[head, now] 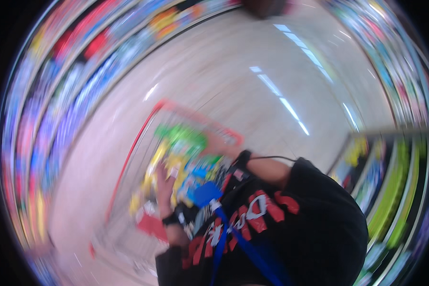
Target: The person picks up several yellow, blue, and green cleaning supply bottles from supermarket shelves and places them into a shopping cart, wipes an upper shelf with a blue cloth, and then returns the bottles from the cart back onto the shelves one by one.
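My left hand (165, 184) reaches over a wire shopping cart (131, 157) with its fingers spread apart. A small white patch shows by its thumb, too blurred to name. Under and beside this hand lie yellow packages (158, 153). My right hand (223, 148) is near the cart's red rim (200, 119), at the far right side of the load; blur hides whether it grips anything. Between the hands are green packages (186, 139) and blue packages (191, 182). A red flat item (153, 226) lies in the cart by my left wrist.
Stocked shelves (103, 68) curve along the left, and more shelves (386, 53) line the upper right. A low display with green strips (389, 186) stands close on my right. Pale shiny floor (236, 82) stretches ahead. A dark blurred shape (264, 7) appears at the top edge.
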The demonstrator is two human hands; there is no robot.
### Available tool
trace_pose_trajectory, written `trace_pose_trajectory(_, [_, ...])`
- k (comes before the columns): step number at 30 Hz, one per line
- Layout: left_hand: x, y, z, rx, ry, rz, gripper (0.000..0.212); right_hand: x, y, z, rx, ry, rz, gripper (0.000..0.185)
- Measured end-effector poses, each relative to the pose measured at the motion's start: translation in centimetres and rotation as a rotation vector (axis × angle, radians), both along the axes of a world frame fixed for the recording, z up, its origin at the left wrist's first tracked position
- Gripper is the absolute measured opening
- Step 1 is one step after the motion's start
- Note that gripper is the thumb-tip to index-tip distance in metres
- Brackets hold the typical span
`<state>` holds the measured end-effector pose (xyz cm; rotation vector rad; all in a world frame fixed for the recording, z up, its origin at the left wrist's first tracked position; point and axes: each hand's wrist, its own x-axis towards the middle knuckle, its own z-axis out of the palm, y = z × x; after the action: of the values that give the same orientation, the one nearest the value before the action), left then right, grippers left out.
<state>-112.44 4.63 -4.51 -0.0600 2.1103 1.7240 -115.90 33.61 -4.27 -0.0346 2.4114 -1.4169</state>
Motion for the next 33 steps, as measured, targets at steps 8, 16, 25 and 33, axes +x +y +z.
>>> trace_pose_trajectory(8, [-1.7, 24.2, 13.4, 0.796, 0.145, -0.609, 0.079, 18.3, 13.4, 15.5, -0.122, 0.611, -0.459, 0.093])
trace_pose_trajectory(16, [24.2, 55.8, 16.1, 0.876, -0.419, -1.569, 0.097, 51.7, 27.5, 14.0, -0.696, 0.703, -1.006, 0.08])
trace_pose_trajectory(25, [56.6, 67.1, 16.7, 0.676, -0.78, -2.54, 0.1, 71.5, 20.3, 12.4, -0.437, 0.97, -1.835, 0.075])
trace_pose_trajectory(33, [67.5, 69.4, 13.1, 0.517, -0.131, -2.61, 0.082, 79.4, 27.6, 7.8, 0.75, 0.237, -2.95, 0.085])
